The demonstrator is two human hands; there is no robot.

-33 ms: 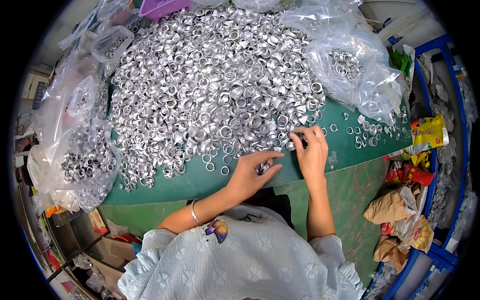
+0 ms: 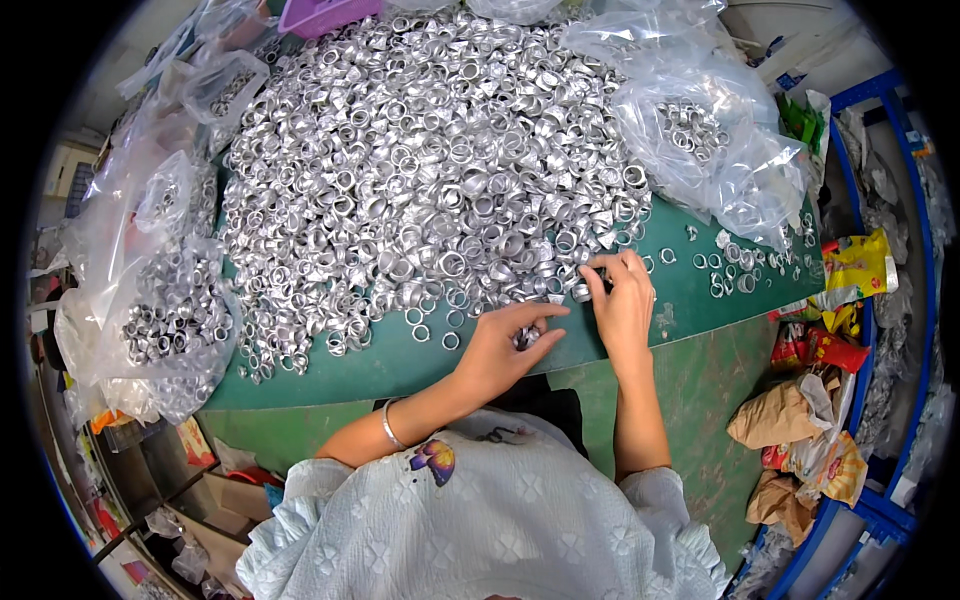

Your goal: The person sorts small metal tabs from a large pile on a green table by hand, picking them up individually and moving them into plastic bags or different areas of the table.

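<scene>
A broad heap of silver-coloured metal rings [image 2: 430,150] covers the green tabletop [image 2: 300,388]. My left hand [image 2: 492,350] rests at the near edge of the heap, its fingers curled around a few small metal rings [image 2: 526,338] that show between thumb and fingers. Just to its right, my right hand [image 2: 626,308] is at the heap's near right edge, thumb and forefinger bent close together. Whatever lies between those fingertips is mostly hidden. A ring [image 2: 581,293] lies beside the right thumb. Several loose rings [image 2: 421,333] lie apart from the heap, left of my left hand.
Clear plastic bags of rings stand at the left [image 2: 175,320] and far right [image 2: 695,130]. A scattered group of rings [image 2: 740,265] lies on the right of the table. A purple basket [image 2: 325,14] is at the back. Blue shelving [image 2: 868,400] and paper bags [image 2: 775,415] flank the right side.
</scene>
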